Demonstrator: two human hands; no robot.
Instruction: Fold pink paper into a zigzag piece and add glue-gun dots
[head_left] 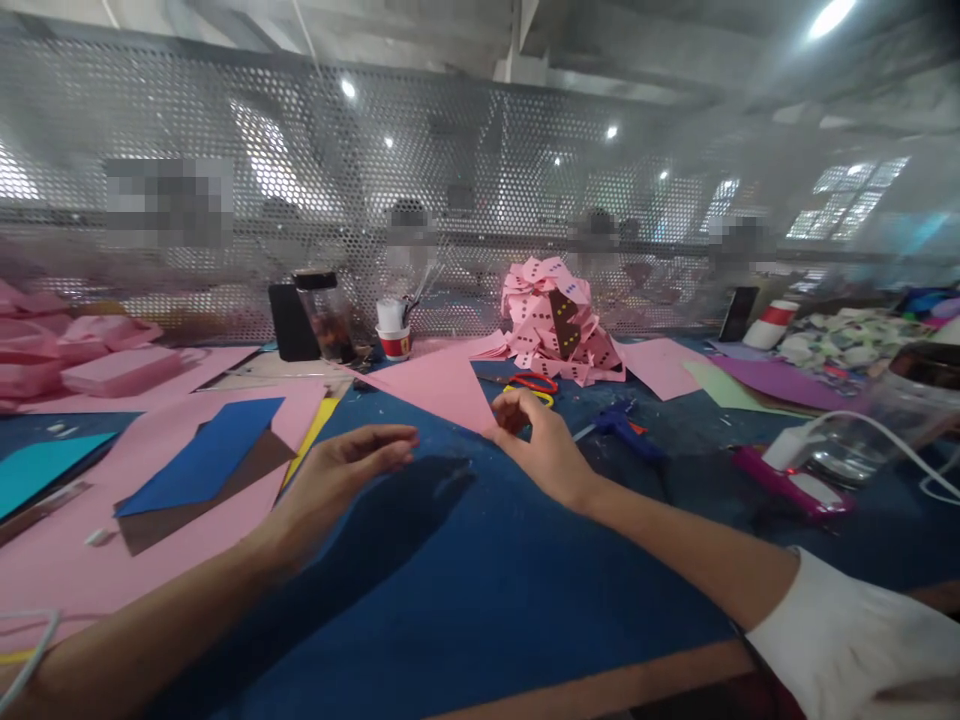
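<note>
Right hand [544, 450] pinches pink sheet [439, 385] at one corner; left hand [346, 468] half-curled, empty. Red-handled scissors [553, 384] lie just beyond right hand, blue glue gun [628, 428] to its right.

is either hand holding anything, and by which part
The right hand pinches a flat pink paper sheet by its near corner; the left hand holds nothing.

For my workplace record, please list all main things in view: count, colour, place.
Mesh screen: one, grey, background
Table: one, blue, foreground
Box-like pieces: several, pink, far left
Card: one, blue, left
Jar: one, clear, back left
Cup: one, red-white, back
Dotted pile: one, mostly pink, back
Scissors: at least one, red, centre
Glue gun: one, blue, right
Device: one, magenta, right
Other sheets: several, mixed colours, sides
Held sheet: one, pink, centre
Left hand: one, bare, left
Right hand: one, bare, at held sheet
</note>
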